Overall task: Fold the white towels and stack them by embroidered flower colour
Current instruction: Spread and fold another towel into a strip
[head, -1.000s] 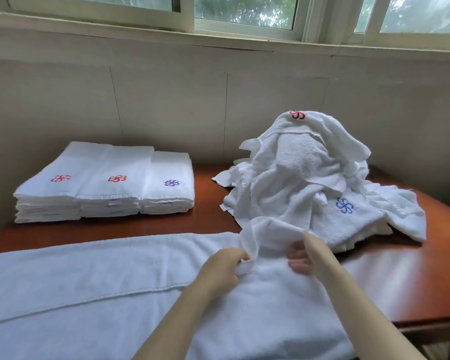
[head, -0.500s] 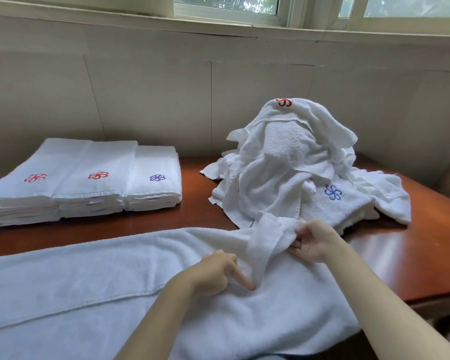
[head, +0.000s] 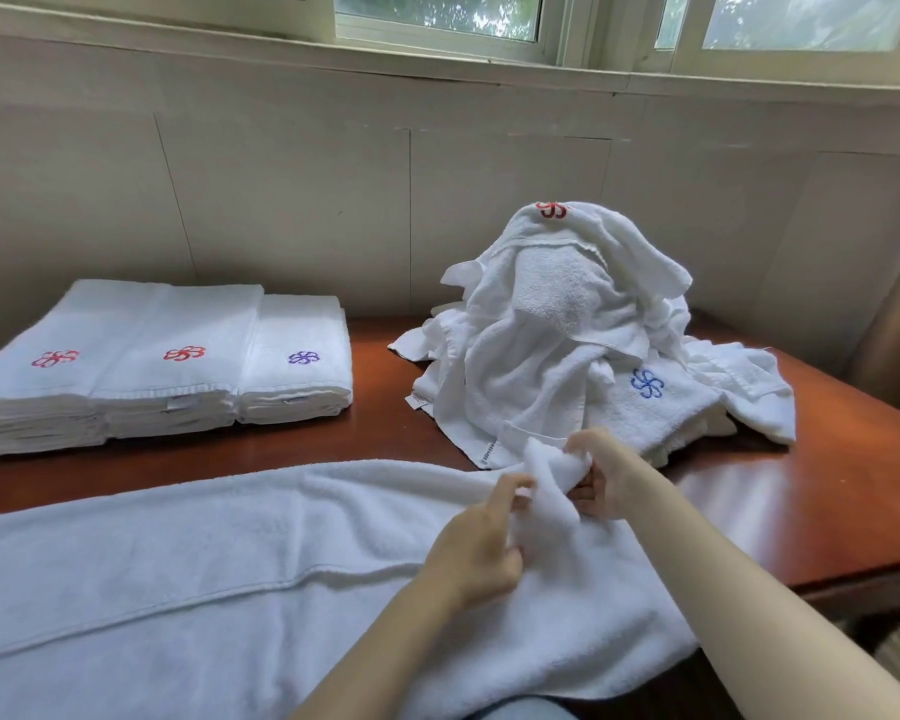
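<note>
Pinched between both hands, left hand [head: 481,545] and right hand [head: 601,478], was a corner of the spread white terry towel [head: 204,563] on the wooden table [head: 827,511]; three folded stacks [head: 157,366] were done, the unfolded heap [head: 583,335] left.

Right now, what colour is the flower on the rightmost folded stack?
Purple, on the rightmost folded stack; the head view shows it clearly.

White stacks [head: 167,324] at ten o'clock bear red flowers [head: 184,353] and a purple flower [head: 303,358]; white heap [head: 557,356] (two o'clock) a blue flower [head: 647,383]; spread towel [head: 178,563] white; table [head: 827,511] reddish-brown.
</note>
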### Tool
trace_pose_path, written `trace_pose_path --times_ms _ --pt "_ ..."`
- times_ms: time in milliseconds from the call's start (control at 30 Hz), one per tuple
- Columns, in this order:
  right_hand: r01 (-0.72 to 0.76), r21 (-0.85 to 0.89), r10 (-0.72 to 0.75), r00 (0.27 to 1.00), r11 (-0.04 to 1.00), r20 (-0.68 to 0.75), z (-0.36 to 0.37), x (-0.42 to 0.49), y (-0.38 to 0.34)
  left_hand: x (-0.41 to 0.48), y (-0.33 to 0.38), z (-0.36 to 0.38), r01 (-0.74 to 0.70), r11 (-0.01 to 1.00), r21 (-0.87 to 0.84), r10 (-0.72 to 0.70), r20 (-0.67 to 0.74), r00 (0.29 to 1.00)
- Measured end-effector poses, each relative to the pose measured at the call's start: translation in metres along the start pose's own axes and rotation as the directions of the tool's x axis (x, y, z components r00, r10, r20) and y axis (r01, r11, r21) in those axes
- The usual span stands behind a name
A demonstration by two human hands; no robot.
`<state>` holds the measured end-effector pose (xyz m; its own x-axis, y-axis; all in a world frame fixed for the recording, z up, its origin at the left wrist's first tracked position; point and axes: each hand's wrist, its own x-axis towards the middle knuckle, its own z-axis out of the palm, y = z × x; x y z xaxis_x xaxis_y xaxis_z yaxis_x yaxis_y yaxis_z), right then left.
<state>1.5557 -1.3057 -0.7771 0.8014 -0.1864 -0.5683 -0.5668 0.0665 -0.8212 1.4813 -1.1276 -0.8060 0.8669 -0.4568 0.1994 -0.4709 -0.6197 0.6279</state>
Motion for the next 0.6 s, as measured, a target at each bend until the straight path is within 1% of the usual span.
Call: trace_pose_path --times_ms 67,133,200,267,300,333,367,400,433,467,500,533,567,600 --pt "-0.028 0.008 0.028 0.999 1.000 0.018 -0.003 -0.005 -0.004 -0.001 0.002 0.005 -0.097 0.995 0.003 0.097 0.068 0.993" --pt "-0.037 -0.007 0.037 0.999 0.999 0.030 -0.013 -0.007 -0.009 -0.003 0.003 0.008 -0.193 0.981 0.025 0.190 0.087 0.978" --pt "-0.017 -0.080 0.019 0.999 0.997 0.031 -0.022 -0.012 -0.011 -0.001 0.001 0.004 -0.252 0.967 0.033 0.250 0.048 0.967" --pt "0.044 -0.177 -0.028 0.995 0.983 0.092 -0.026 -0.017 -0.013 0.002 -0.006 -0.008 -0.223 0.973 0.051 0.224 -0.012 0.975" --pt "0.096 -0.213 -0.072 0.990 0.972 0.119 -0.027 -0.019 -0.014 0.003 -0.011 -0.016 -0.178 0.981 0.076 0.182 -0.044 0.982" --pt "0.172 -0.224 -0.146 0.981 0.959 0.129 -0.028 -0.019 -0.017 0.004 -0.018 -0.024 -0.123 0.985 0.117 0.132 -0.078 0.988" --pt "0.271 -0.206 -0.252 0.961 0.940 0.110 -0.029 -0.017 -0.021 0.005 -0.026 -0.032 -0.054 0.981 0.184 0.073 -0.097 0.993" --pt "0.385 -0.177 -0.379 0.923 0.906 0.064 -0.030 -0.016 -0.026 0.004 -0.036 -0.040 0.034 0.960 0.277 -0.007 -0.098 0.995" --pt "0.494 -0.158 -0.500 0.866 0.855 0.006 -0.031 -0.014 -0.031 0.001 -0.046 -0.047 0.132 0.915 0.382 -0.106 -0.090 0.990" --pt "0.573 -0.192 -0.591 0.805 0.797 -0.050 -0.032 -0.010 -0.035 -0.003 -0.055 -0.052 0.223 0.856 0.467 -0.211 -0.078 0.974" --pt "0.609 -0.295 -0.656 0.749 0.736 -0.091 -0.032 -0.004 -0.038 -0.007 -0.063 -0.056 0.298 0.804 0.514 -0.315 -0.057 0.947" --pt "0.583 -0.443 -0.686 0.720 0.681 -0.105 -0.032 0.002 -0.037 -0.012 -0.070 -0.058 0.356 0.769 0.531 -0.407 -0.023 0.913" --pt "0.522 -0.565 -0.682 0.724 0.639 -0.102 -0.031 0.009 -0.033 -0.017 -0.075 -0.059 0.400 0.752 0.524 -0.480 0.018 0.877" --pt "0.468 -0.623 -0.655 0.749 0.626 -0.096 -0.030 0.015 -0.028 -0.021 -0.080 -0.058 0.428 0.744 0.513 -0.526 0.055 0.849"
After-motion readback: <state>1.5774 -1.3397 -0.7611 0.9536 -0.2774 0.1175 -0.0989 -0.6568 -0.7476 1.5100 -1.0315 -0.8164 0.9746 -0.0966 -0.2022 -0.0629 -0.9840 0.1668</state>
